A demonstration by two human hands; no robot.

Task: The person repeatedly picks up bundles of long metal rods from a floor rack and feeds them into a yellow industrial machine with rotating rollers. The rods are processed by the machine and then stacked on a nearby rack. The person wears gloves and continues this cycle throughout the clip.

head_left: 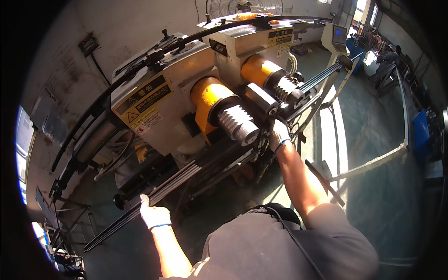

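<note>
A: Start nearest. What are the 2 hands doing?

B: Both wear white work gloves with blue cuffs. The left hand [154, 215] sits low and close to the body, forearm bare and angled up from the lower edge, fingers wrapped over the near end of the long bundle of dark metal strips [186, 179]. It is closed on that bundle, thumb side up.

A: And the other arm?

B: The right arm is stretched nearly straight, away from the grey-shirted shoulder, elbow only slightly bent. The right hand [279, 135] reaches the same bundle further along, just beside the rollers. It looks curled on the strips there, though the fingers are partly hidden, so I cannot tell how firm the grip is.

A: Where does the bundle run?

B: Diagonally, from lower left by the left hand, up and right, passing under the 2 ribbed grey steel rollers [239, 123], then on past the right hand toward the far right.

A: What carries those rollers?

B: Each sits on a yellow cylindrical housing [207, 95] projecting from a cream-coloured boxy machine body [161, 100] bearing yellow and black warning labels. A black curved hose [107, 93] arcs across the machine's top.

A: Further back?

B: A grey control pedestal with a small blue screen [338, 33], a round wire-guarded fan [243, 7] against the wall, and a green concrete floor [373, 121] lit by sun on the right.
</note>
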